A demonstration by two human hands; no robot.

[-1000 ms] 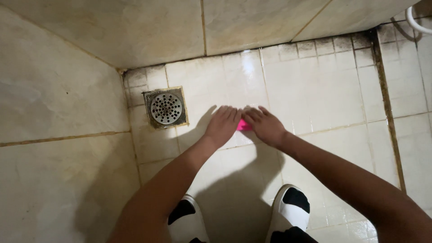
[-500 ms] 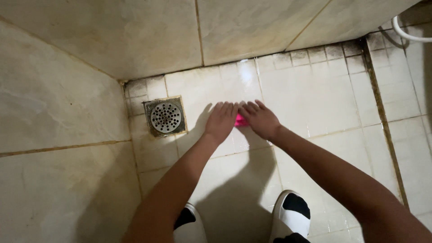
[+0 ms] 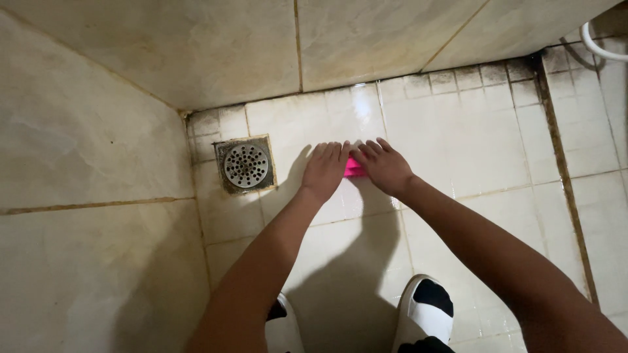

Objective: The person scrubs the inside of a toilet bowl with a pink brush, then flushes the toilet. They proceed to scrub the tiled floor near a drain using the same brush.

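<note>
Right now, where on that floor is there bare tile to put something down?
The widest bare patch is the wet white tile right of the right hand, bordered by the back wall and the dark grout strip. A smaller one lies below the drain, by the left wall. It is crowded where both hands, left hand included, press the pink thing, and near the shoes.

Head camera looks steeply down, near the tiled floor.

Two hands — left hand, right hand — one pink object, one drain, two slippers (partly cropped).
</note>
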